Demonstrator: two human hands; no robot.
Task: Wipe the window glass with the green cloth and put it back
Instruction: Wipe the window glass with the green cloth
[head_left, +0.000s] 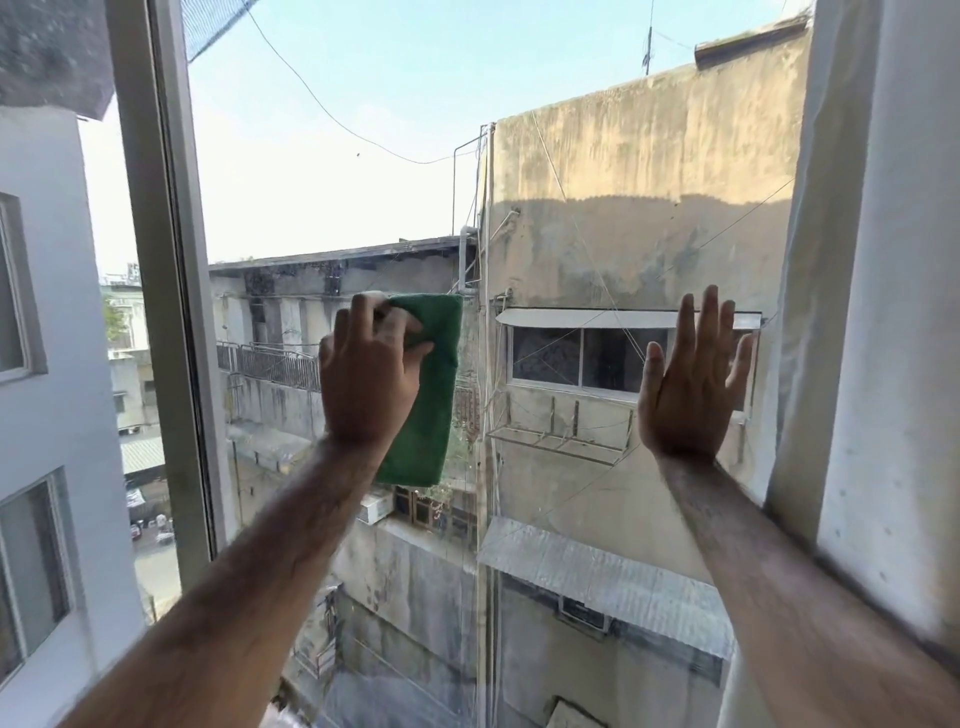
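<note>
A folded green cloth (431, 389) is pressed flat against the window glass (337, 182) near the middle of the pane. My left hand (369, 374) grips it from behind, fingers curled over its upper left part. My right hand (693, 379) is spread flat, palm against the glass, to the right of the cloth and at about the same height, holding nothing. Both forearms reach up from the bottom of the view.
A grey vertical window frame (171, 312) bounds the pane on the left. A white wall or window reveal (893, 312) stands close on the right. Through the glass I see weathered buildings, cables and sky.
</note>
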